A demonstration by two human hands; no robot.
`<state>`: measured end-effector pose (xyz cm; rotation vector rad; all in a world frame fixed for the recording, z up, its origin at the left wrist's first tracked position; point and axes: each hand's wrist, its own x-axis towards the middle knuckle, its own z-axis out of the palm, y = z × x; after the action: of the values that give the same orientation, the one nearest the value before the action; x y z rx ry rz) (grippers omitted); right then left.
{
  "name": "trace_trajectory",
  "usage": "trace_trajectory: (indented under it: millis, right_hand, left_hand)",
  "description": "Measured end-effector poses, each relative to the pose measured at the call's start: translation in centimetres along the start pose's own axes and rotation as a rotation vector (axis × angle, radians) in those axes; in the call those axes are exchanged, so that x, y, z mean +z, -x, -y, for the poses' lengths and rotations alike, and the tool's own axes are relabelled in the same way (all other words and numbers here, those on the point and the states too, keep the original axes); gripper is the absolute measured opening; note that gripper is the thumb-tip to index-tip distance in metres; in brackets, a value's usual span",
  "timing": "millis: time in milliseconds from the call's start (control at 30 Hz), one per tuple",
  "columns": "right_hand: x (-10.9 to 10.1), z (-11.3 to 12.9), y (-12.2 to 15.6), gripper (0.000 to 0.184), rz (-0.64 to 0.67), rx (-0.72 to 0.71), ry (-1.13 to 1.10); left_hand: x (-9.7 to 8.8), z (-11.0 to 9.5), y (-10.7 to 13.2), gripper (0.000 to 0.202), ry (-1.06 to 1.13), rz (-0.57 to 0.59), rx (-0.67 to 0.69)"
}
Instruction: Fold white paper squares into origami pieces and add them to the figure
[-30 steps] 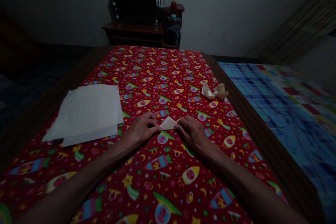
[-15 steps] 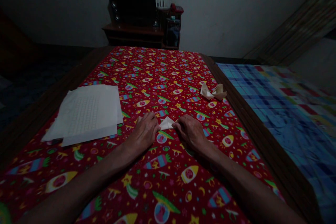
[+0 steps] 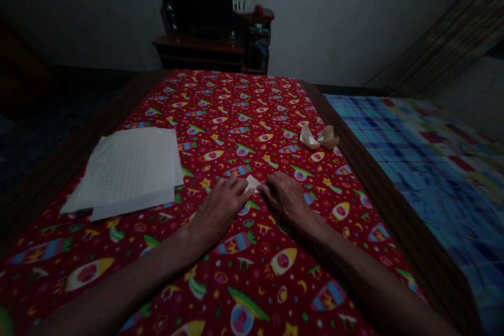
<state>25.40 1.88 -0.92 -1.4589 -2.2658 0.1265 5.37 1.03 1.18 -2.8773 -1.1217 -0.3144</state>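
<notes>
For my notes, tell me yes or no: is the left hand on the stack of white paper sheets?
No, the left hand lies on the red rocket-print cloth, beside the white paper sheets and next to the small folded paper.

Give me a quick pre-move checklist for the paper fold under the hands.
1. Folded white paper: ok, lies on the cloth between both hands, its tip showing.
2. Left hand: cannot tell, fingertips are at the paper's left side, but contact is unclear.
3. Right hand: cannot tell, fingertips are at the paper's right side, but contact is unclear.
4. Fold edges aligned: cannot tell, the hands cover most of the paper.
5. Stack of white paper sheets: ok, lies to the left, apart from the left hand.
6. Lighting: not ok, the room is dim, so creases are hard to read.
</notes>
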Motion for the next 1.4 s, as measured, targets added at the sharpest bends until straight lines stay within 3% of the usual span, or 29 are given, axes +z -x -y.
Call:
trace_trajectory:
  millis: [233,367,500,600,733,933,1100,1400]
  right_hand:
    - [0.1,0.2,0.1,0.023,-0.024,0.045,-0.033]
    - [0.0,0.9,0.1,0.017,-0.082,0.013,0.001]
    - [-0.2,1.3,0.7,0.018,0.011,-0.207,0.069]
    - [-0.5,0.8,1.6,0.037,0.092,-0.359,0.059]
    - [-1.4,-0.3,3.0,0.047,0.193,-0.324,0.053]
    - [-1.8,-0.7,3.6,0.048,0.232,-0.313,0.107]
    - [-1.2,0.4,2.4,0.052,0.219,-0.338,0.101]
    - [0.0,1.2,-0.3,0.054,0.209,-0.351,0.074]
  left_hand:
    - [0.5,-0.1,0.1,0.041,-0.076,0.120,0.033]
    - [0.4,0.0,0.4,0.046,-0.102,0.132,0.045]
    - [0.1,-0.1,0.7,0.048,-0.070,0.126,0.030]
    - [0.0,0.0,1.0,0.048,-0.040,0.113,0.006]
    - [0.2,0.4,1.8,0.050,-0.002,0.107,0.005]
    - [0.6,1.0,3.3,0.064,0.024,0.056,0.021]
    - [0.0,0.6,3.2,0.069,0.005,0.083,0.018]
    - [0.0,0.5,3.9,0.057,-0.079,0.071,-0.017]
